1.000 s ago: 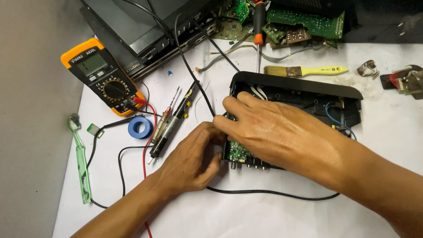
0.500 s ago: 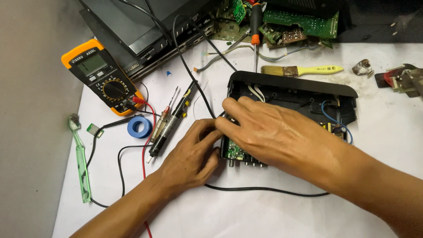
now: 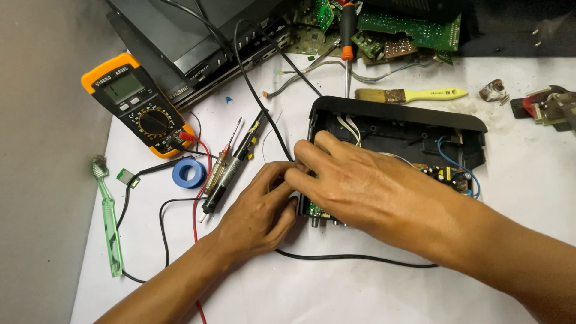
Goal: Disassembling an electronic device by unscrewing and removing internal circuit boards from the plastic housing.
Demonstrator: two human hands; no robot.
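Observation:
An open black plastic box [image 3: 408,114] lies on the white table, with a green circuit board [image 3: 313,210] showing at its left end and a small board with blue wires [image 3: 447,174] at its right. My right hand [image 3: 372,186] lies across the box, its fingertips at the left wall. My left hand [image 3: 258,210] meets it there from the left, fingers curled against that same end. The hands hide what the fingertips pinch.
A yellow multimeter [image 3: 135,105] with red and black leads lies at the left, near a blue tape roll [image 3: 189,173], a soldering pen [image 3: 231,171] and a green toothbrush [image 3: 109,222]. A yellow-handled brush [image 3: 414,95], an orange screwdriver [image 3: 347,42] and loose green boards [image 3: 414,30] lie behind. A black cable [image 3: 360,258] runs in front.
My left hand's fingers have crept up to meet my right fingertips at the box's left end. The box and the right hand stay almost where they were.

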